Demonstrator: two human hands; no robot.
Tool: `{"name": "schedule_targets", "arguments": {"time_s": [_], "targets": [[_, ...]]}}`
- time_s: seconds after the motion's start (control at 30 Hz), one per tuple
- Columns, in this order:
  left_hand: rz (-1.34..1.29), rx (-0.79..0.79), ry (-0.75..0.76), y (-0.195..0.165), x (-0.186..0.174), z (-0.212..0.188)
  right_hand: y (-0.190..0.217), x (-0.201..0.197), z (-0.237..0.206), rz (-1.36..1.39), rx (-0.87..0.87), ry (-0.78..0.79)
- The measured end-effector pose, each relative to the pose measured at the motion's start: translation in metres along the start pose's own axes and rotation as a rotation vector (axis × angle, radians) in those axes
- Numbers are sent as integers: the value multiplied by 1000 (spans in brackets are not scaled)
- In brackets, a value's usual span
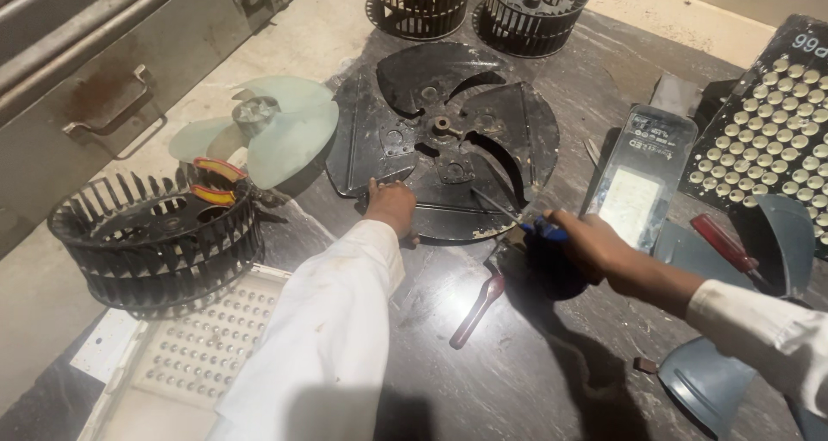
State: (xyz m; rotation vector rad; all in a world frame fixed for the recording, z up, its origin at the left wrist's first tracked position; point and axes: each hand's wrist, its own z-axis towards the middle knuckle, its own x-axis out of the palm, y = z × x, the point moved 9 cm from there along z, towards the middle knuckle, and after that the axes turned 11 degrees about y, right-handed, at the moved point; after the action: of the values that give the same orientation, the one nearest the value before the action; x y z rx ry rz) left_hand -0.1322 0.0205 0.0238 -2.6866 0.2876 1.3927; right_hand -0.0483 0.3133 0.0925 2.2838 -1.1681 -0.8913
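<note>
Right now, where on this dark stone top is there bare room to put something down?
Bare patch: the dark stone top between the white sleeve and the grey-blue curved blade, below the red-handled pliers. A smaller strip lies between the black round fan plate and the white rectangular light panel. Crowded: the left side by the black cage wheel, and the right edge.

left hand (pixel 390 206) pressing flat, right hand (pixel 595 247) fisted

My right hand (pixel 595 249) covers the handle of the blue screwdriver (pixel 539 229), so I cannot see my grip. The top edge cuts off two black blower wheels (pixel 423 5). The right edge cuts the white dotted panel (pixel 768 122). My left hand (pixel 391 206) hides part of the black fan disc (pixel 444 139) rim.
</note>
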Motion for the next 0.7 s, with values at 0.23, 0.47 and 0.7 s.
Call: {"name": "schedule_targets", "arguments": {"time_s": [0.23,0.47,0.7], "targets": [[7,21,19,-1,-2,0,32,6,-7,46,-92,3],[12,25,9,-2,-3,-1,76,17,-6,-37,-228,28],[8,34,-7,-2,-7,-6,32,7,-7,18,-26,-10]]}}
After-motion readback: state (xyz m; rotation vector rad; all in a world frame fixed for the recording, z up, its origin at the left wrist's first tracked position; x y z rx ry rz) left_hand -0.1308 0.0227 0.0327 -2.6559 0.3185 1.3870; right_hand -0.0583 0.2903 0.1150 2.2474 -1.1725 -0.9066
